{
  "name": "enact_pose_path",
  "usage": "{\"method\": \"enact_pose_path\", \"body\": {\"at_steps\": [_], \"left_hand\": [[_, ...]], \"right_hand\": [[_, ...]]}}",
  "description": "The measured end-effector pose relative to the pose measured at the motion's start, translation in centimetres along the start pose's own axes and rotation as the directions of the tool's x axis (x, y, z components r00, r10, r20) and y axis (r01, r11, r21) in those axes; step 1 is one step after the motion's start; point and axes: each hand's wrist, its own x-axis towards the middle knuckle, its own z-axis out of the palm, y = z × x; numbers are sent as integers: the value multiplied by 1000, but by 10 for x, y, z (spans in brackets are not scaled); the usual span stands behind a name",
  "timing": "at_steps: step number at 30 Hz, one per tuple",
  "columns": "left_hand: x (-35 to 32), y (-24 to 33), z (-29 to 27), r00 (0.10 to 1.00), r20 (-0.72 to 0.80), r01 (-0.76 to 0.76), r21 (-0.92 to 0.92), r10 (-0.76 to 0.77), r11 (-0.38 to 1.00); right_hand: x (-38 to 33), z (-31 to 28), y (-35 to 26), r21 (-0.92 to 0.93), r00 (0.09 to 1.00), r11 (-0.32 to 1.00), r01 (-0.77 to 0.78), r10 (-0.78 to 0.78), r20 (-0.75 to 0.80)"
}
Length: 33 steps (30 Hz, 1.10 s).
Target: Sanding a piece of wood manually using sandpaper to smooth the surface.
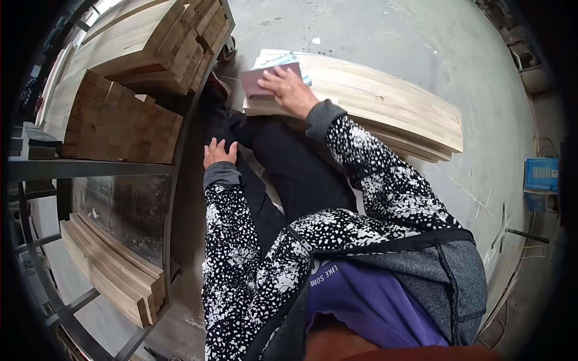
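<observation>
Grey concrete floor (271, 24) under everything, dark metal rack (90, 168) off to the left of both sets of fingers. Stack of pale wooden boards (391, 96) lies on the floor, its near end under my right fingers, the rest running off to their right. My right hand (292, 90) is on the pinkish pad (251, 84); pad sits at the left end of the stack, under and just left of the fingertips, tilted, blurry, pale blue-and-white layers on its far side. Fingers lie across the pink face; thumb hidden, so I can't tell if they're gripping or only pressing. My left hand (220, 153) is below and left of the right fingers, over the dark trousers (301, 162), fingers spread, grasping nothing; can't tell how firmly it rests. Rack's next thing left of the left fingers: a pile of browner wood blocks (123, 123) on the upper level. Lower down, left and below the same fingers, more curved-looking boards (111, 271). Blue box (542, 174) well apart, far right of the right fingers. Black-and-white speckled sleeves (385, 162) run back from both hands, grey cuffs at the wrists.
</observation>
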Motion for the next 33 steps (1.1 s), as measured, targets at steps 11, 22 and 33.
{"method": "enact_pose_path", "body": {"at_steps": [11, 22, 33], "left_hand": [[2, 4, 0, 999, 20, 48, 77, -50, 996], [5, 6, 7, 1000, -29, -5, 26, 6, 1000], [5, -1, 7, 1000, -12, -6, 29, 6, 1000]], "right_hand": [[-13, 7, -6, -39, 995, 997, -69, 66, -71], [-22, -34, 69, -186, 883, 865, -466, 440, -164], [-70, -59, 84, -270, 929, 889, -369, 341, -146]]}}
